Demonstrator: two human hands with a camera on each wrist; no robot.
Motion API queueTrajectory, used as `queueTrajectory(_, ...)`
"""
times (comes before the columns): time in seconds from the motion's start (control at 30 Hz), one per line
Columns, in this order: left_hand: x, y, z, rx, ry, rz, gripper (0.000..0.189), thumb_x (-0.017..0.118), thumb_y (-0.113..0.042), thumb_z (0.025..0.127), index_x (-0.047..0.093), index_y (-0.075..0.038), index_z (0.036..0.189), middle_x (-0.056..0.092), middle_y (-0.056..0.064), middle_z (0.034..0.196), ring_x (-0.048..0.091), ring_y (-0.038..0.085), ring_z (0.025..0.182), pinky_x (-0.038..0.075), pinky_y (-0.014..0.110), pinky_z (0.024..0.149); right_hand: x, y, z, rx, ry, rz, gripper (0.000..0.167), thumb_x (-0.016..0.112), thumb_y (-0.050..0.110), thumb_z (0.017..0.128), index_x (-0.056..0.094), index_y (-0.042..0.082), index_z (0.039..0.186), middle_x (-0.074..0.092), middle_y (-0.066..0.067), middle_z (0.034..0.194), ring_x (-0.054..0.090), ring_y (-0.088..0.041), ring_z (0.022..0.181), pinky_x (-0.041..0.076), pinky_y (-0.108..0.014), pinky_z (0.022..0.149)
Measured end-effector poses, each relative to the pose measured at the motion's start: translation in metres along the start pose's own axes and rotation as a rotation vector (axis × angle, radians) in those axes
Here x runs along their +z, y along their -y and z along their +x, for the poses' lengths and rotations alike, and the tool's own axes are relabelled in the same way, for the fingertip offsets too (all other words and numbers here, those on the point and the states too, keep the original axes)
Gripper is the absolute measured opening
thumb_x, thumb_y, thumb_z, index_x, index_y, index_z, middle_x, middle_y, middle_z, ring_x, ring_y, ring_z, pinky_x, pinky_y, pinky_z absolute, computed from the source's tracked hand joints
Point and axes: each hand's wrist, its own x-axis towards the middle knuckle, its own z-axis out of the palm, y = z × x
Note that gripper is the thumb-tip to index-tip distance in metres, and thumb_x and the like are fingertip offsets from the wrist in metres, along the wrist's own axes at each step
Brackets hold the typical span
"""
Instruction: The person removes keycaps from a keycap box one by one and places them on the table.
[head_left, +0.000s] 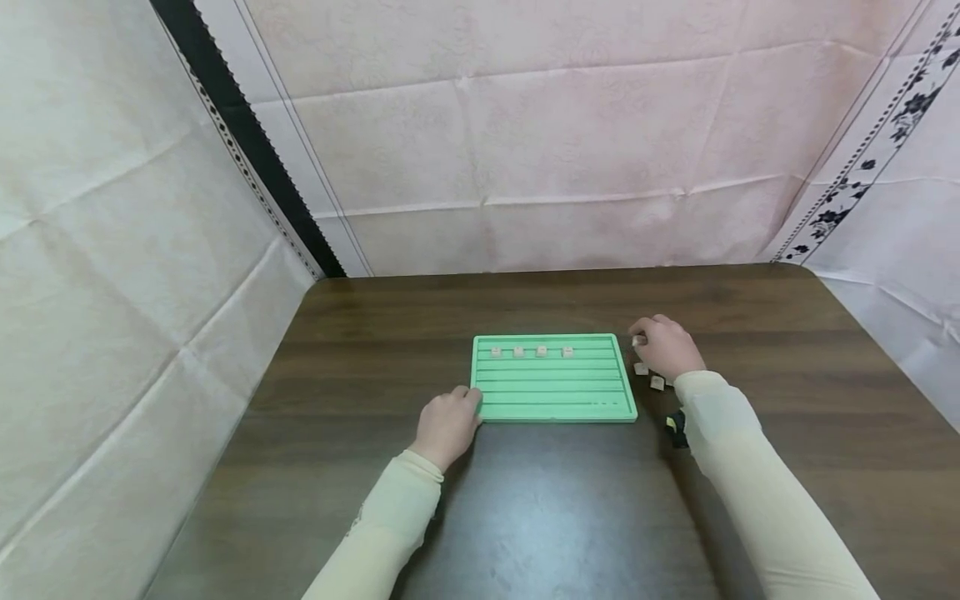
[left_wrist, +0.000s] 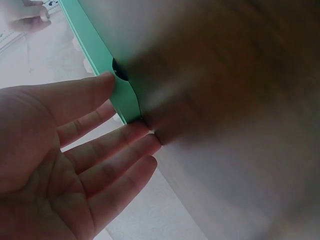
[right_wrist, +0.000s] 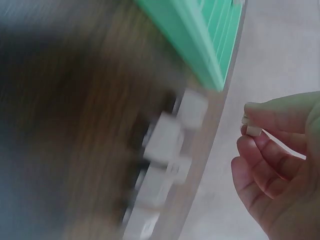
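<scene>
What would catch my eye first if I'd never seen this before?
The bright green board on the brown table would likely draw the eye first, with four small pale blocks spaced in a row near its far edge. Next comes the right-hand grip, just off the board's right side, pinching another block near some loose blocks. The left-hand grip holds the board's near left corner.

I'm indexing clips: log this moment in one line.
right hand: pinches block | left hand: holds green board | board: row of four blocks | table: loose blocks alongside
</scene>
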Motion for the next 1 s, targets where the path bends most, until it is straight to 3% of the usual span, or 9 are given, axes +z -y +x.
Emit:
queueTrajectory(0.23,0.000,0.000,0.000,-0.005,0.001,-0.007,0.019,0.071,-0.022,0.080,0.063,-0.010,0.092,0.066,0.007,0.088,0.062,0.020,0.065,0.048,0.030,0.053,-0.014,-0.028,-0.006,0.034,-0.033,-0.008,0.028,0.048,0.009,0.091,0.057,-0.006,0.113,0.054,-0.025,0.107,0.053,-0.037,0.096,0.042,-0.053,0.081)
queueTrajectory(0.47,0.000,-0.001,0.000,-0.002,-0.004,-0.005,0.019,0.071,-0.023,0.080,0.063,-0.010,0.092,0.067,0.007,0.088,0.063,0.020,0.065,0.049,0.031,0.053,-0.014,-0.051,-0.011,0.032,-0.038,-0.038,0.026,0.047,0.009,0.089,0.059,-0.006,0.106,0.055,-0.025,0.103,0.053,-0.037,0.092,0.041,-0.053,0.079)
queueTrajectory(1.0,-0.001,-0.001,0.000,0.005,-0.013,-0.008,0.018,0.070,-0.021,0.081,0.063,-0.009,0.092,0.067,0.008,0.089,0.063,0.020,0.066,0.049,0.030,0.054,-0.005,-0.065,-0.015,0.067,0.052,-0.051,0.026,0.046,0.006,0.087,0.061,-0.006,0.104,0.057,-0.026,0.102,0.049,-0.032,0.083,0.042,-0.046,0.070)
